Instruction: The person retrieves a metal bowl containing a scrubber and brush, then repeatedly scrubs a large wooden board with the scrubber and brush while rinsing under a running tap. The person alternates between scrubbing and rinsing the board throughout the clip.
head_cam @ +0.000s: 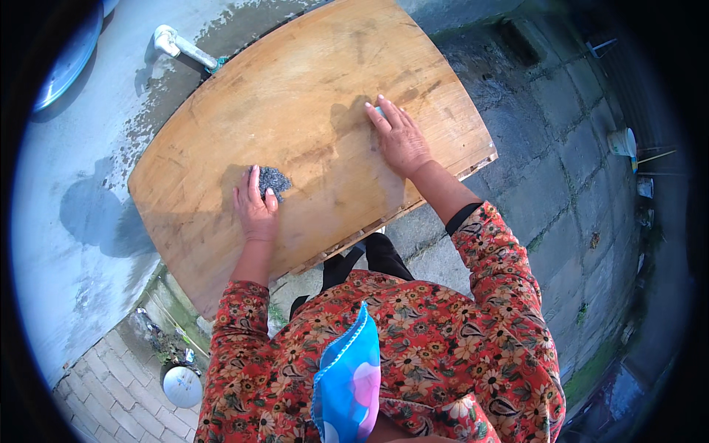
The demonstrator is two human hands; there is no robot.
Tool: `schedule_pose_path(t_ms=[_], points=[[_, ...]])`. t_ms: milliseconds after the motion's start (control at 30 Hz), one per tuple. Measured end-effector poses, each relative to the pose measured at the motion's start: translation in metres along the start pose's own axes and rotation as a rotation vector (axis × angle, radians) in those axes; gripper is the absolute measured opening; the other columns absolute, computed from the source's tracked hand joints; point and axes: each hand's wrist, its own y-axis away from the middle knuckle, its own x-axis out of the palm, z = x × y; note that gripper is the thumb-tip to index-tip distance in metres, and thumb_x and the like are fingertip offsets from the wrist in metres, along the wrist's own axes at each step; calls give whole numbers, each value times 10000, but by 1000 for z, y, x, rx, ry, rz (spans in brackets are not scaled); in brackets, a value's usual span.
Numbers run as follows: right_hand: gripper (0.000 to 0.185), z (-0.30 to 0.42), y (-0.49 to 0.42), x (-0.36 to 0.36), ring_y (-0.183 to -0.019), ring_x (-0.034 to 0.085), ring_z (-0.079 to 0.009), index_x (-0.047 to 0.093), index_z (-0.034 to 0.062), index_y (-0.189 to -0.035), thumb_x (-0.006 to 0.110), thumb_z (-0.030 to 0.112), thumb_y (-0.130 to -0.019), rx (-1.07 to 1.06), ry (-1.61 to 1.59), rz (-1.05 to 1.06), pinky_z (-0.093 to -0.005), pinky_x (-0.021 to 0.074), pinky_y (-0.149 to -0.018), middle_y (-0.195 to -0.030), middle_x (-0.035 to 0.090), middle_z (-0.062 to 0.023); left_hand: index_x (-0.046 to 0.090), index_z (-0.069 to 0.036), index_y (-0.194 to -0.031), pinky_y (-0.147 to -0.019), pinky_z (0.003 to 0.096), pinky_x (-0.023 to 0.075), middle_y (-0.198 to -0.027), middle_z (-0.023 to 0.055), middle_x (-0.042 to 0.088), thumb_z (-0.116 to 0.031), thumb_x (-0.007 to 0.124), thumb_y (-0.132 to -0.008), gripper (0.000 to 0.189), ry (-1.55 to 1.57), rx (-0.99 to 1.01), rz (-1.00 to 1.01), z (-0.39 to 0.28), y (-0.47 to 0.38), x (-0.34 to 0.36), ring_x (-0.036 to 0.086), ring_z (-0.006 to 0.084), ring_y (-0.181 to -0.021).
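Observation:
Before me is a large wooden board with a worn, partly damp surface. My left hand rests on its left part, with thumb and forefinger against a dark metal scouring pad; whether they grip it is unclear. Farther right, my right hand lies palm down on the board over a small light-blue item. Only a bit of that item shows between the fingers, and its kind cannot be told.
A white pipe with an elbow rises beyond the board's far edge, beside a pale wall. A white bucket stands on the paving at right. A round white lid is at lower left.

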Motion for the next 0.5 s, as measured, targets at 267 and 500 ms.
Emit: schedule_pose_path(t_ms=[267, 500], points=[[543, 13, -85, 15, -1348, 338, -365, 347, 166, -1444, 483, 130, -920, 104, -78, -3, -416, 287, -1130, -1491, 301, -180, 408, -134, -1395, -1104, 525, 248, -1400, 129, 453, -262, 503, -877, 541, 4, -34, 10, -7, 2, -3, 410, 281, -1312], [512, 33, -114, 46, -1419, 266, -250, 323, 179, -1458, 335, 120, -950, -138, 17, 120, -396, 191, -1172, -1518, 305, -133, 410, -153, -1396, -1104, 527, 244, -1415, 110, 439, -273, 516, -875, 545, 10, -45, 45, -8, 2, -7, 403, 277, -1318]])
